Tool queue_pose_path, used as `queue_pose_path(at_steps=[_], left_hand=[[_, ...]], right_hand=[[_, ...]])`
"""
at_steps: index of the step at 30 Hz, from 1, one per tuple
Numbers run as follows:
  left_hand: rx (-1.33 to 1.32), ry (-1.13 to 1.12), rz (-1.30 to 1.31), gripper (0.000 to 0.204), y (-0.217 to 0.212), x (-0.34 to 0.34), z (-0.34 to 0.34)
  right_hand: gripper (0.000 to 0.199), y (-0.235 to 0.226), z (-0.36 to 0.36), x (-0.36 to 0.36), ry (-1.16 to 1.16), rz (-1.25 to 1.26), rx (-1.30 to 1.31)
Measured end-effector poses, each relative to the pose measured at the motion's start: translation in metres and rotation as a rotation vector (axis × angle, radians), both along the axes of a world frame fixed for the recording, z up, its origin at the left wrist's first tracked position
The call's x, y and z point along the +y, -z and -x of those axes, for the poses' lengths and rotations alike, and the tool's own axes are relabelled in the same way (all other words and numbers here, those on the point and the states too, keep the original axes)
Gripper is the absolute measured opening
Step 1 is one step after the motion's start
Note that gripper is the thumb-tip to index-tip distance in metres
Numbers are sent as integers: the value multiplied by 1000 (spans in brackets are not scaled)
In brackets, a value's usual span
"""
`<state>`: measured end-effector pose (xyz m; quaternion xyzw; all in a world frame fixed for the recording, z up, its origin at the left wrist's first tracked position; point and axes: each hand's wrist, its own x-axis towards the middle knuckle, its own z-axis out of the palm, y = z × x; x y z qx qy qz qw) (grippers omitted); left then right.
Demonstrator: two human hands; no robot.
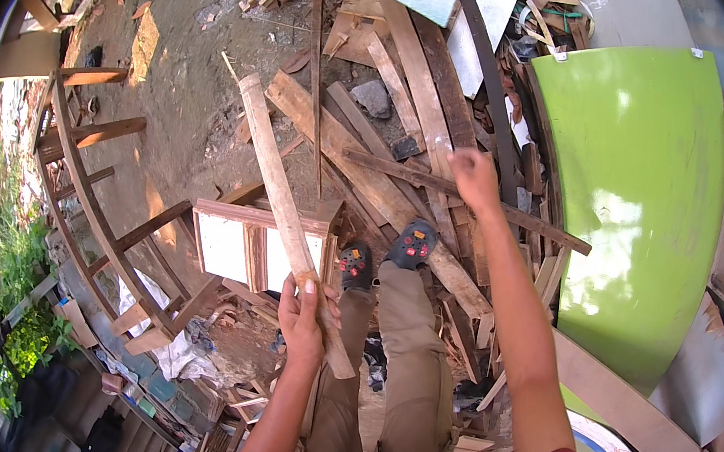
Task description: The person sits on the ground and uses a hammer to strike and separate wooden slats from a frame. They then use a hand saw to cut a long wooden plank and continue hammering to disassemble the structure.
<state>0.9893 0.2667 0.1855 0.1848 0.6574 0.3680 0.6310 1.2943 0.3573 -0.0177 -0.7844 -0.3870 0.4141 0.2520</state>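
Observation:
My left hand (303,318) is closed round the lower part of a long pale wooden plank (279,187), its thumb lying on top. The plank slants up and to the left, with a splinter sticking out at its far end. My right hand (476,179) is closed with its fingers curled, over the lumber pile to the right of my feet; whether anything is in it is hidden. Just below that hand lies a narrow dark wooden strip (387,169). Under the strip, a wide board (316,123) runs past my right shoe (414,241).
A wooden box with white panels (224,245) stands left of my shoes. Farther left leans a curved ladder-like frame (102,208). A grey stone (371,98) lies among loose boards. On the right is a large green panel (644,206), with a pale board (629,403) below.

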Motion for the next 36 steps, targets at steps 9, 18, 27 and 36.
queue_pose_path(at_steps=[9,18,27,36], left_hand=[[67,161,101,29,31,-7,12],[119,311,154,29,45,-3,-2],[90,358,220,29,52,-2,-33],[51,264,201,30,10,11,-40]], right_hand=[[77,94,1,-267,265,518,-499],[75,132,-42,-257,553,385,-692],[81,101,-143,-147,1458,124,351],[44,-22,-102,-46,802,-305,163]])
